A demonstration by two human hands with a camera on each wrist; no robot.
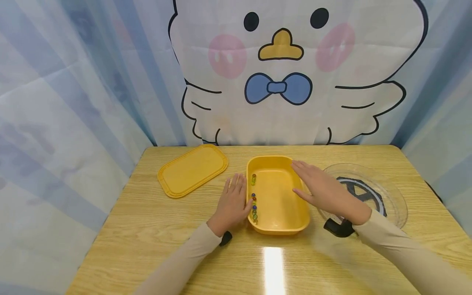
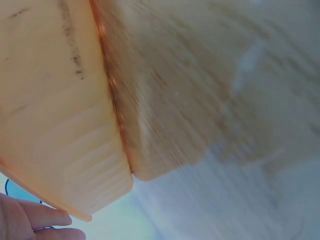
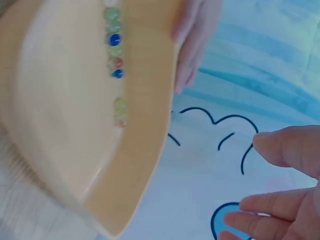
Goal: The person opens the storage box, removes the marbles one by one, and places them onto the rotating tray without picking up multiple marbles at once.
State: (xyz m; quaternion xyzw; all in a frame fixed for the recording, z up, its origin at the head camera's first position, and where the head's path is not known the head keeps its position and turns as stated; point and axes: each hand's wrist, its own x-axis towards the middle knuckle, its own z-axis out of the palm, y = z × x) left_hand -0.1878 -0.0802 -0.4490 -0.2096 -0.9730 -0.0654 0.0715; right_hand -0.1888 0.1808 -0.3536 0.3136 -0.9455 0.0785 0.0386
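A yellow plastic bin [image 1: 278,192] stands on the table in front of me. Inside, several glass marbles [image 1: 254,207] in blue, green, yellow and reddish tones lie in a row along its left wall, with a gap in the row. My left hand [image 1: 231,203] lies against the outside of that left wall, fingers straight, thumb at the rim. Over the bin's right edge hovers my right hand [image 1: 326,190], its fingers straight and the thumb spread; the right wrist view shows it apart from the bin [image 3: 145,165]. Whether the bin is tilted I cannot tell.
A flat yellow lid [image 1: 193,170] lies to the left of the bin. On the right, a clear round dish [image 1: 398,200] with a dark wheel-like shape is partly behind my right forearm. A printed curtain [image 1: 276,123] hangs behind the wooden table [image 1: 140,246].
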